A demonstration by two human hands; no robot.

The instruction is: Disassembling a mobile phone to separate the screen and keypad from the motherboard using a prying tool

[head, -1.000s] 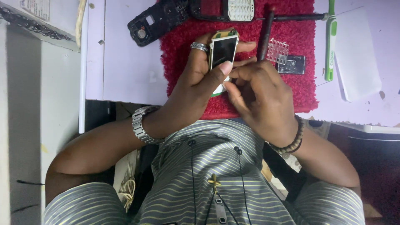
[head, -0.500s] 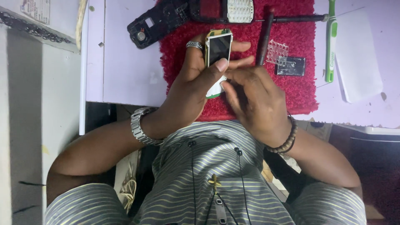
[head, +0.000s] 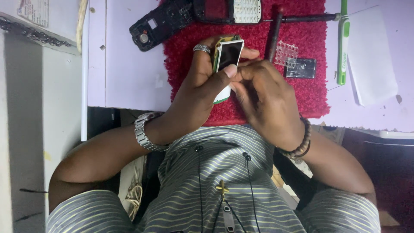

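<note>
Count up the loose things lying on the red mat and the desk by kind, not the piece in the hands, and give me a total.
Black phone housings: 2
Dark rod-shaped tools: 2
Clear keypad membrane: 1
Small dark square part: 1
Green and white toothbrush: 1
White paper sheet: 1
Total: 8

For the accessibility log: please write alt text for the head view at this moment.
Both hands hold a small phone board with a dark screen over a red mat: the left hand cradles it, the right hand works at its lower edge. Black phone housings and a screwdriver lie nearby.
</note>
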